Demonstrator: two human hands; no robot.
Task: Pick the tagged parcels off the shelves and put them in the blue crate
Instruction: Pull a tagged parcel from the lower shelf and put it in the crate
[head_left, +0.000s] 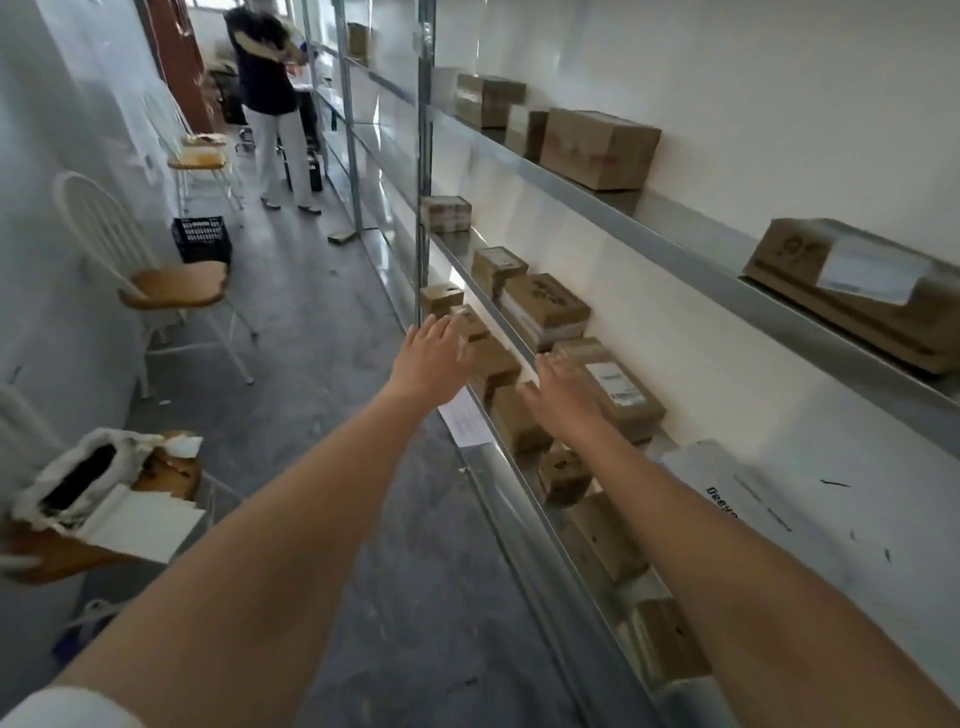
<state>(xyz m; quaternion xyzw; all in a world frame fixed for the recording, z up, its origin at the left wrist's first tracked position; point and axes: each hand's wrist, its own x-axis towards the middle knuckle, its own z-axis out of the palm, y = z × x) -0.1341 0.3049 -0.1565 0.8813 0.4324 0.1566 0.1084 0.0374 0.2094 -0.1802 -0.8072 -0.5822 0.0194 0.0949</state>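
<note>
Metal shelves (691, 249) run along the right wall with several brown cardboard parcels on them. Both my arms stretch toward the middle shelf. My left hand (434, 356) is open, fingers straight, just left of a small parcel (493, 364) at the shelf's front edge. My right hand (563, 392) is open too, its fingers lying against a labelled parcel (615, 387) with a white tag. Neither hand holds anything. A dark blue crate (202, 240) stands on the floor far down the aisle.
A person (275, 98) stands at the far end of the aisle. White chairs with wooden seats (171, 288) line the left wall. A torn box (98, 499) sits on a seat at near left. A white mailer bag (753, 499) lies on the shelf.
</note>
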